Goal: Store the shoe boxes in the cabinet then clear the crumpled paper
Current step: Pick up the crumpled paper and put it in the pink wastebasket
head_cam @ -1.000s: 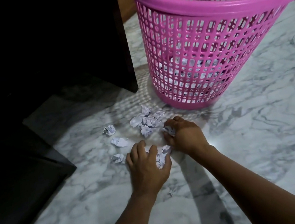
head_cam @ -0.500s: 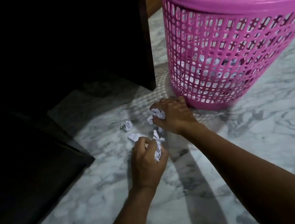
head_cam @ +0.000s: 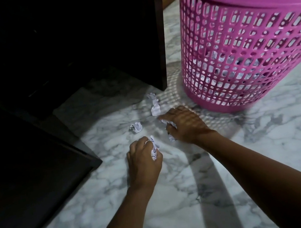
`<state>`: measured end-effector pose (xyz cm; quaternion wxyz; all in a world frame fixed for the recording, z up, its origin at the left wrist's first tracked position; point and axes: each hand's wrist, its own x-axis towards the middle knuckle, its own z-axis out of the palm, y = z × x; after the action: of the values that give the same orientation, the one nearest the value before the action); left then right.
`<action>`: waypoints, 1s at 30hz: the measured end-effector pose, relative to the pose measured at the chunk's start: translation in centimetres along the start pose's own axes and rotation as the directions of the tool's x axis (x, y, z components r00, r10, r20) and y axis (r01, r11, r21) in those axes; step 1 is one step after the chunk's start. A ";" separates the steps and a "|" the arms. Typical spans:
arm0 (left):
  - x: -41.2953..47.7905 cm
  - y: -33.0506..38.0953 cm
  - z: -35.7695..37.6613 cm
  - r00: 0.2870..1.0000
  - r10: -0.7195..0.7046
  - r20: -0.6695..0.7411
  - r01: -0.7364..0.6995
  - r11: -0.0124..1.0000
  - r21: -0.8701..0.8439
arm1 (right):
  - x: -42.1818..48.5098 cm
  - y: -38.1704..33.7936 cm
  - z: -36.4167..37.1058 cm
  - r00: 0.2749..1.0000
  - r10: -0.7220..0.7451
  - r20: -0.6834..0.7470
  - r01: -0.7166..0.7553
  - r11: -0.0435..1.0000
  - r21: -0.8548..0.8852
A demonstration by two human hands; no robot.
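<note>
- Cabinet: dark, far left.
- Ball: loose on the floor, same spot as before.
- Left hand: curled round a wad; the piece beside it is gone.
- Scrap: now uncovered, near the cabinet corner.
- Right hand: clutches paper, forefinger at the scrap.
- Basket: paper inside.

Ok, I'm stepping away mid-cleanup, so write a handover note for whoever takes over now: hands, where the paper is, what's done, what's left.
Left hand grips a paper wad. Right hand, fingers curled, holds paper scraps on the marble floor beside the pink basket.
Loose on the floor: a small ball and a long piece near the dark cabinet.
Done: binned paper seems to show through the basket's mesh. Shoe boxes are not in view.
Left: pick up both loose pieces and drop everything in the basket.
</note>
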<state>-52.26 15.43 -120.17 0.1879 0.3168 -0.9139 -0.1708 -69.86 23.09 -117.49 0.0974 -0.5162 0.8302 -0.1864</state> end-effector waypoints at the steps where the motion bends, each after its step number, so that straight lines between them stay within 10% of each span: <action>1: 0.2 0.0 -0.1 1.000 0.005 -0.003 -0.005 1.000 -0.017 | -0.4 -0.1 0.3 0.999 -0.020 -0.033 0.019 1.000 -0.016; 7: 1.2 -0.5 0.5 0.998 0.003 -0.065 -0.012 0.990 -0.142 | -1.8 0.0 1.9 0.998 -0.044 -0.046 0.040 0.996 -0.077; 13: 3.1 -0.5 -0.4 0.931 -0.363 -0.025 0.333 0.877 -0.346 | -2.2 -0.7 3.5 0.972 -0.036 -0.232 0.062 0.992 0.105; 19: 7.4 -2.1 -0.5 0.902 -0.336 0.270 0.367 0.928 -0.071 | -1.1 -0.9 2.5 0.982 0.101 -0.158 -0.058 0.965 0.255; 24: 7.0 -1.7 -0.5 0.943 -0.274 0.190 0.289 0.956 -0.051 | 3.3 -2.3 -0.7 0.970 0.201 -0.140 -0.133 0.911 0.390; 30: 6.8 -1.5 -0.4 0.953 -0.265 0.144 0.266 0.964 0.014 | 7.6 -2.8 0.1 0.983 0.176 0.046 -0.179 0.982 0.064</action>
<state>-56.21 9.88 -118.87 0.0971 0.4228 -0.8738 -0.2196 -70.90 15.16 -116.21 0.1476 -0.4401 0.8641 -0.1945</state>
